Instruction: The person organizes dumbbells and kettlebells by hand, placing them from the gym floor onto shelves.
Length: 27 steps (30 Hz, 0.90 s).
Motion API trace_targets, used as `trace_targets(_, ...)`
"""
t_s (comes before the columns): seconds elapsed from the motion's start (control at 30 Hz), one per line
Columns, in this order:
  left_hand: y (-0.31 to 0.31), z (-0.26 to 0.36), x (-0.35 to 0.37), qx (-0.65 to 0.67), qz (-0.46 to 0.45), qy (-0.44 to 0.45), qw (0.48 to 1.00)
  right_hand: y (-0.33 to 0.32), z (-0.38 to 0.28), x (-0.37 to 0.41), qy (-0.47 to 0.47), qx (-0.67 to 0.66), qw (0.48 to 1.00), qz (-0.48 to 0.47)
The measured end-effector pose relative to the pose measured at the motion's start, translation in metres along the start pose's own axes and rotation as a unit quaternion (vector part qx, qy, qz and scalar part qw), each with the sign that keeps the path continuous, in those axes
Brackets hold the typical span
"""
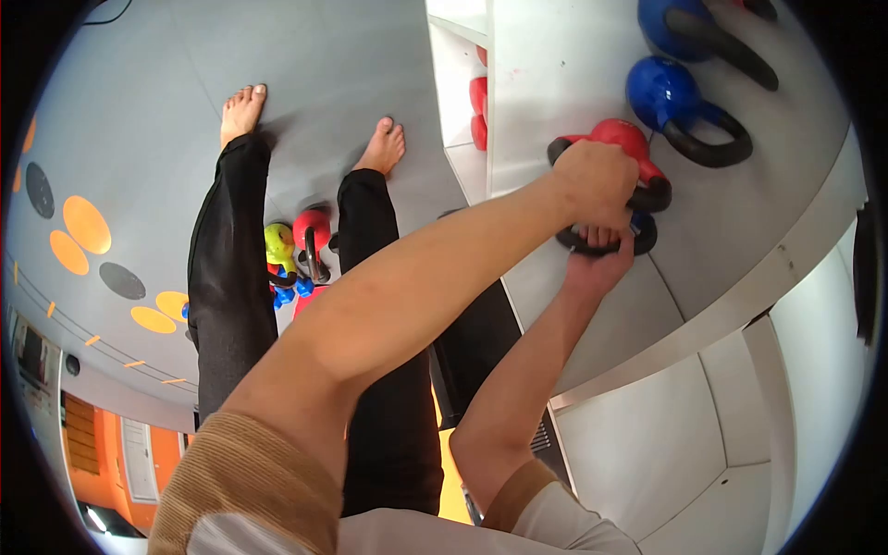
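My left hand (597, 180) is closed on the black handle of a red kettlebell (622, 137) on the white shelf top. Its fingers are mostly hidden from above. Just below it, my right hand (601, 262) has its fingers wrapped round the black handle (642, 237) of another kettlebell, whose blue body shows only as a sliver under the red one. Beside them, a blue kettlebell (661, 91) lies with its black handle toward the lower right. A further blue kettlebell (673, 23) is at the top edge.
The white shelf top (592, 333) curves along the right. Red weights (478, 111) sit inside the shelf unit. On the grey floor, between my legs, are a yellow-green kettlebell (278, 242), a red kettlebell (312, 229) and small blue dumbbells (303, 288). Orange wall circles (87, 222) are at left.
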State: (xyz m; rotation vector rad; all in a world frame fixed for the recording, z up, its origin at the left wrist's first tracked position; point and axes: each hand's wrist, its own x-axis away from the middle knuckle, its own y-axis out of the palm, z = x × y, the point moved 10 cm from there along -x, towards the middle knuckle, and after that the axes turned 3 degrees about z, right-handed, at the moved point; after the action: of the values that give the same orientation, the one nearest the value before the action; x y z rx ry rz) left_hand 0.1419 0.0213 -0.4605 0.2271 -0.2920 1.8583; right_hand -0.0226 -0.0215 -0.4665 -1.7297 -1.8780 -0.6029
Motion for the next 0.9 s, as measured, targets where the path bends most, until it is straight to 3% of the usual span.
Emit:
trace_targets(0.1,-0.033,-0.007,0.06,-0.007,-0.005,-0.042,0.999,0.006,0.021,0.061,0.034,0.04,0.998,0.019)
trace_targets(0.17,-0.07,-0.029,0.116,-0.037,0.101,-0.068,0.992,0.023,0.047,0.106,0.07,0.085,0.994,0.006)
trace_targets(0.2,-0.088,-0.046,0.145,-0.02,0.104,-0.126,0.986,0.036,0.06,0.126,0.088,0.117,0.989,-0.005)
trace_targets(0.3,-0.152,-0.079,0.239,-0.031,0.156,-0.246,0.956,0.085,0.111,0.174,0.164,0.183,0.966,-0.077)
trace_targets(0.37,-0.191,-0.096,0.303,-0.082,0.226,-0.281,0.929,0.125,0.138,0.207,0.194,0.252,0.94,-0.127)
trace_targets(0.47,-0.247,-0.094,0.4,-0.082,0.256,-0.34,0.901,0.16,0.164,0.272,0.233,0.331,0.891,-0.207)
trace_targets(0.57,-0.289,-0.07,0.499,-0.094,0.228,-0.381,0.891,0.176,0.127,0.346,0.139,0.443,0.839,-0.282)
trace_targets(0.6,-0.301,-0.057,0.531,-0.114,0.23,-0.388,0.885,0.181,0.095,0.374,0.106,0.502,0.813,-0.276)
trace_targets(0.63,-0.31,-0.047,0.558,-0.133,0.234,-0.395,0.878,0.182,0.073,0.398,0.016,0.529,0.796,-0.293)
trace_targets(0.67,-0.319,-0.033,0.586,-0.131,0.228,-0.405,0.875,0.172,0.055,0.423,-0.003,0.556,0.78,-0.286)
trace_targets(0.7,-0.328,-0.017,0.614,-0.133,0.221,-0.414,0.873,0.165,0.037,0.45,-0.019,0.544,0.79,-0.283)
trace_targets(0.77,-0.355,0.029,0.652,-0.119,0.286,-0.281,0.909,0.152,-0.008,0.496,-0.089,0.527,0.811,-0.24)
trace_targets(0.83,-0.379,0.08,0.683,-0.139,0.239,-0.271,0.922,0.124,-0.023,0.526,0.004,0.465,0.866,-0.185)
trace_targets(0.87,-0.362,0.07,0.683,-0.181,0.194,-0.309,0.913,0.098,-0.033,0.52,0.047,0.432,0.888,-0.153)
trace_targets(0.9,-0.369,0.06,0.695,-0.217,0.152,-0.343,0.901,0.097,-0.04,0.53,0.03,0.406,0.903,-0.14)
